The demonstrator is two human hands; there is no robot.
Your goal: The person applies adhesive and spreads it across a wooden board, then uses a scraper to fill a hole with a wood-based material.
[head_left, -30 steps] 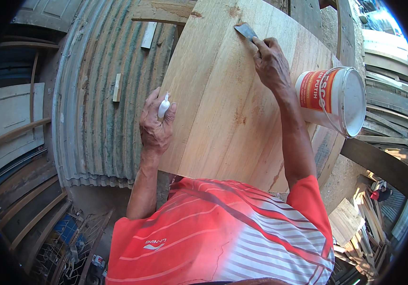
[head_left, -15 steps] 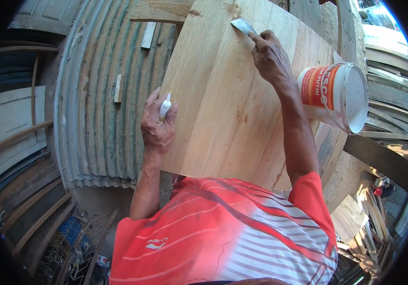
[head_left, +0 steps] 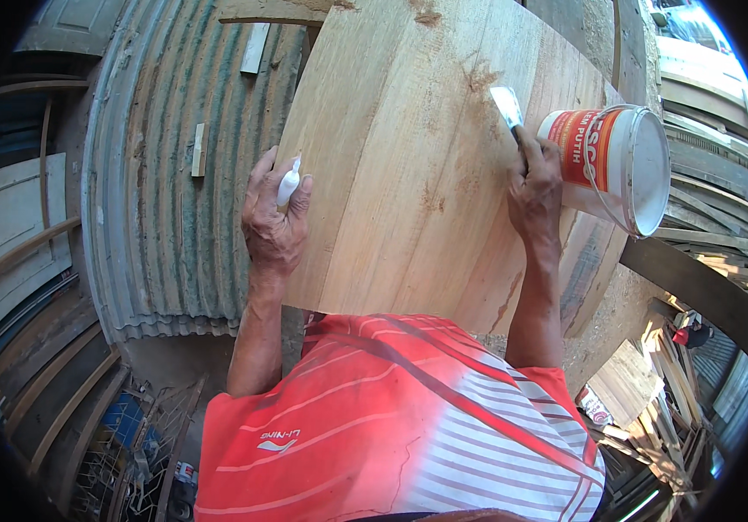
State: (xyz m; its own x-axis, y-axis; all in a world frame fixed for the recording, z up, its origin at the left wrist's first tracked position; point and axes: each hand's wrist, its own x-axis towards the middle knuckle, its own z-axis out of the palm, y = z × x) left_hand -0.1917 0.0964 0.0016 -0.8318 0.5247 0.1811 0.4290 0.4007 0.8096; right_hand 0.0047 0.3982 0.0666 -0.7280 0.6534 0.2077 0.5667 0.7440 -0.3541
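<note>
Right fingers (head_left: 527, 148) grip scraper (head_left: 506, 106), left fingers (head_left: 301, 197) hold white bottle (head_left: 288, 184). Board (head_left: 374, 174) looks part-worked — brown smears (head_left: 481, 79) left in several spots.

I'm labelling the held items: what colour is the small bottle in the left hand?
The small bottle is white, showing best in the head view.

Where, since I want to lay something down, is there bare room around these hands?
Between the left hand and right hand, the board has a wide bare patch, stained in spots. The ribbed sheet is bare below the lower wood strip, left of the left forearm. Crowded: the board's right, where the right hand, scraper and bucket bunch together.
</note>
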